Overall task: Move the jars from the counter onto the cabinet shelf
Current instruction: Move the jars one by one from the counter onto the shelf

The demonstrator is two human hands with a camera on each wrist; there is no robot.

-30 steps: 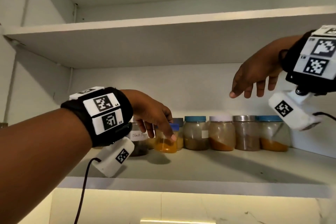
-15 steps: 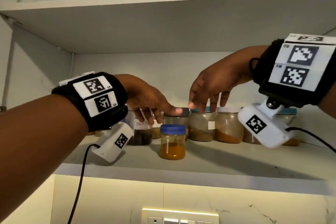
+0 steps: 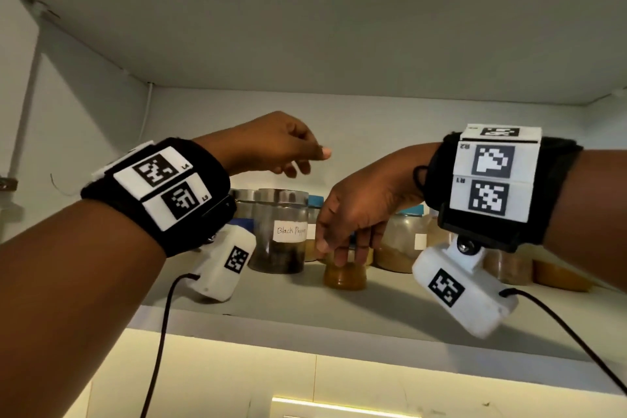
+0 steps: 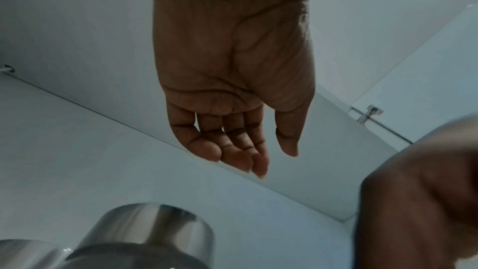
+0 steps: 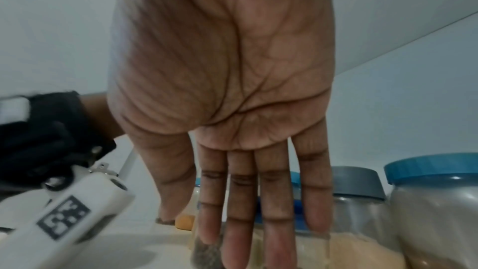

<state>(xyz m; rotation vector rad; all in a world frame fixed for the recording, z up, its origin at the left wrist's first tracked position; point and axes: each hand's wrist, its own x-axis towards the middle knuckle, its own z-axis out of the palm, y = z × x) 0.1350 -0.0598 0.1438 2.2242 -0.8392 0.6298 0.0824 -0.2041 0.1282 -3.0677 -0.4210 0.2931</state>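
Head view showed the left hand (image 3: 271, 146) raised above the jars, fingers loosely relaxed and holding nothing. Below it the Black Pepper jar (image 3: 281, 231) stood on the cabinet shelf (image 3: 305, 309). Just right of that jar, the right hand (image 3: 359, 214) reached down over the small amber jar (image 3: 344, 276), fingers draped around its top; whether they actually gripped it could not be told. More jars (image 3: 400, 241) lined the back.

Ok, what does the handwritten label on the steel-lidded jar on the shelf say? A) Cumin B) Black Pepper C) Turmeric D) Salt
B: in the head view the white label on the steel-lidded jar, standing on the shelf left of the right hand, reads "Black Pepper".
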